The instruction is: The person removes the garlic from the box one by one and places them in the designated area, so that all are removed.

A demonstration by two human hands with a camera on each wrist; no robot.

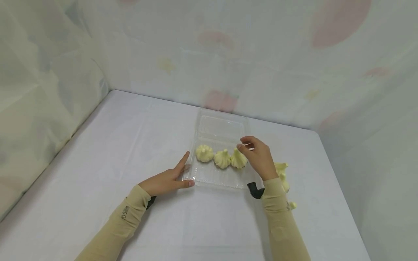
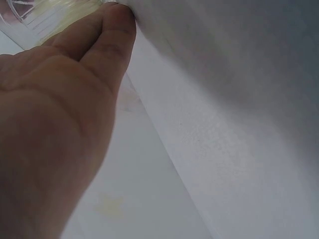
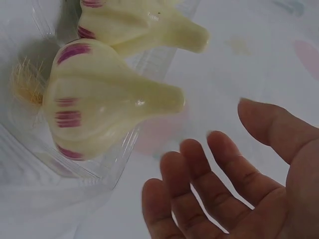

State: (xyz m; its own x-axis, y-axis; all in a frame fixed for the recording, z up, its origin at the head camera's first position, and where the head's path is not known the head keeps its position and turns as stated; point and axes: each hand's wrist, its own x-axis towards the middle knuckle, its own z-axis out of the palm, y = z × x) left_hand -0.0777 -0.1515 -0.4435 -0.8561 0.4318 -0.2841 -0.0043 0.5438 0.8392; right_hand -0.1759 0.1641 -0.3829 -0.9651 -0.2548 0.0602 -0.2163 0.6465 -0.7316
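We see three pale, ribbed garlic bulbs (image 1: 222, 159), two showing purple streaks, in a clear box (image 1: 212, 176), right grip (image 1: 260, 158) loosely wide and empty, left grip (image 1: 166, 179) wide at the box's edge, more garlic (image 1: 281, 168) partly hidden by a sleeve (image 1: 279, 208).

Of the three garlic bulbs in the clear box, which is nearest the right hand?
The right end bulb of that row in the head view. The right hand is beside its stem; the middle bulb and left end bulb lie farther away.
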